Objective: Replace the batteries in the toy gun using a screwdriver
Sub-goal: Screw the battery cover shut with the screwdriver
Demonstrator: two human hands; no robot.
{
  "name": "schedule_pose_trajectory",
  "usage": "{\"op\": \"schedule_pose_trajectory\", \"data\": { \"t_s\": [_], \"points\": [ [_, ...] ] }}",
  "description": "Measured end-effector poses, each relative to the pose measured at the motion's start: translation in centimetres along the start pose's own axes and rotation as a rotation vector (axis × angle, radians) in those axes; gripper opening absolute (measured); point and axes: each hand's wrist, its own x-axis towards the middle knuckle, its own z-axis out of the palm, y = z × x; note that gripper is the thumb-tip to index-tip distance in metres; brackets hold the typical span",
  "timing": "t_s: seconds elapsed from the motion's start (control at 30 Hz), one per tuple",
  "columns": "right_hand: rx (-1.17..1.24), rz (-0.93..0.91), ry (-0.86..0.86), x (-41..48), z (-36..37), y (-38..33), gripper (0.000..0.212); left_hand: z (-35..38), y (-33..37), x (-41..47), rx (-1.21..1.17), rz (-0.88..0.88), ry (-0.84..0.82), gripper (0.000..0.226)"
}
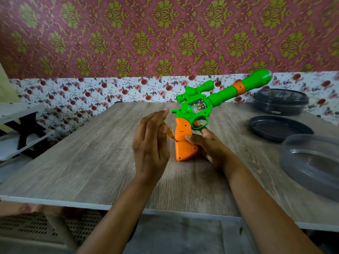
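Orange at the handle and green on top, the toy gun [198,107] stands on its handle end near the middle of the table [88,154]. Its long barrel tilts up to the right. The right hand [211,146] grips the handle from the right side, with the thumb across it and a finger up by the trigger. The left hand [150,143] is just left of the handle. Its fingers are almost straight, and a yellow screwdriver [169,133] is pinched between them and the thumb. Its tip touches the handle's left edge.

The widest stretch of table top lies left of the hands and runs down to the white near edge. The right side is crowded. A black lid [280,128] lies there, with a black round box [280,101] behind it by the wall and a clear grey bowl [311,162] nearer.

The table top looks like grey wood. The wall has red paper with gold flowers, and rose paper lower down. A white rack [20,129] stands off to the left.
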Motion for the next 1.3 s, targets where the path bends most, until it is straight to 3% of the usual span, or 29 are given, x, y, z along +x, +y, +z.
{"op": "schedule_pose_trajectory", "data": {
  "t_s": [0.17, 0.4, 0.67, 0.97, 1.1, 1.3],
  "points": [
    [-0.021, 0.01, 0.01, 0.0, -0.03, -0.02, 0.039, -0.06, 0.34, 0.07, 0.036, -0.032, -0.019, 0.035],
    [0.016, -0.003, -0.01, 0.11, 0.0, 0.08, 0.047, -0.08, -0.26, 0.13, 0.016, 0.072, 0.005, 0.025],
    [0.008, 0.011, -0.009, 0.05, -0.11, 0.03, 0.045, -0.1, 0.29, 0.04, 0.016, 0.052, -0.019, 0.033],
    [0.013, 0.011, 0.007, 0.16, -0.07, 0.18, 0.048, -0.2, -0.21, 0.12, 0.021, 0.077, 0.071, 0.024],
    [-0.005, 0.02, 0.003, 0.12, -0.07, -0.04, 0.047, -0.11, -0.09, 0.1, 0.072, 0.063, 0.064, 0.038],
    [0.021, 0.005, -0.003, 0.15, -0.09, 0.21, 0.05, -0.17, 0.06, 0.1, -0.045, 0.089, 0.016, 0.028]
  ]
}}
